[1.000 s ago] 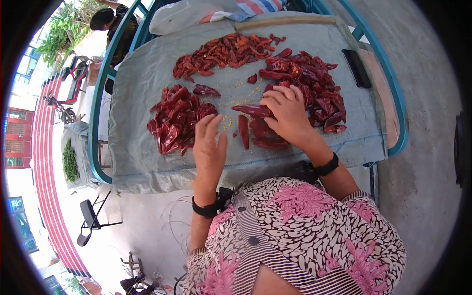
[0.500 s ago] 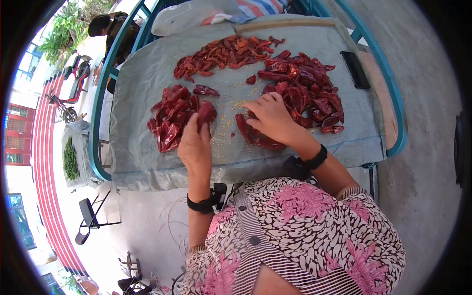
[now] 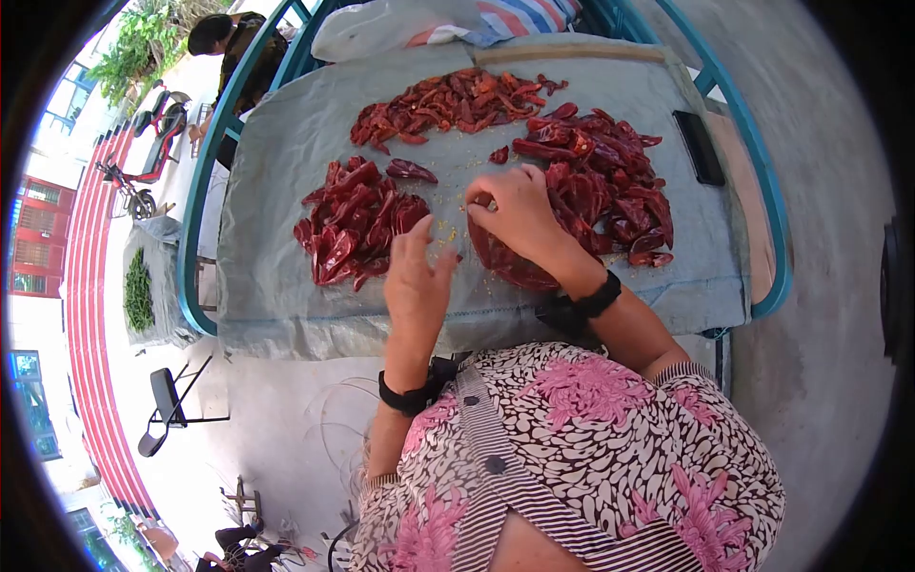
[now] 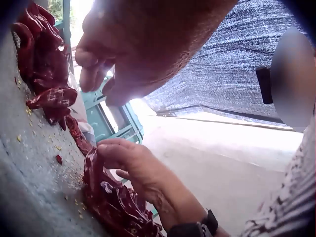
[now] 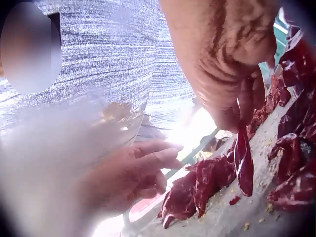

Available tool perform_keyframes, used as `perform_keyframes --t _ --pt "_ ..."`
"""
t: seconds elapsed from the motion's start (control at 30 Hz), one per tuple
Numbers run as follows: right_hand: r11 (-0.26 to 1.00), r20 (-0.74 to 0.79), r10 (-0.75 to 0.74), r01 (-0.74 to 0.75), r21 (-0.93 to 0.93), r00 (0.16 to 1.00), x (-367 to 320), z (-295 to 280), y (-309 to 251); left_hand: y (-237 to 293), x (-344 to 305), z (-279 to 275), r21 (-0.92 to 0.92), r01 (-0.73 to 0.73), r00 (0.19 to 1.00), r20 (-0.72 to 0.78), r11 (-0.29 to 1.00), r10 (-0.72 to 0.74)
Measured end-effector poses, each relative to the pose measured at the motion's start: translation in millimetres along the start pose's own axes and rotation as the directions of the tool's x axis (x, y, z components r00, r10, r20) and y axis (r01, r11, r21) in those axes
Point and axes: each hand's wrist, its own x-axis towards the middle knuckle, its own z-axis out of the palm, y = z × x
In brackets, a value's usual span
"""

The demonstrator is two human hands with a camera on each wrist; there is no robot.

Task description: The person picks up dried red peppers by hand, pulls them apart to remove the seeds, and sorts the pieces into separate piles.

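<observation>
Right grip pinches chili; left grip hovers.

We see a cart with a grey-green sheet over its top. Toward the far edge, we find a long heap of small red peppers. Toward the left edge lies the left heap of dark red peppers, with one single pepper just beside it. On the right side we see the bigger heap of dark red peppers, and near the right edge, a black phone. Yellow seeds are scattered between the left and right heaps.
</observation>
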Motion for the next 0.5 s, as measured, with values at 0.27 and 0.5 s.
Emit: perform_keyframes --t 0.27,0.5 --pt "0.991 0.009 -0.11 0.109 0.077 0.994 -17 -19 -6 -1 1 9 -0.165 0.076 0.994 0.084 0.983 -0.062" --pt "0.892 0.19 -0.145 0.211 -0.399 0.971 -41 -9 10 -16 -8 0 0.128 0.055 0.997 -0.056 0.99 -0.048"
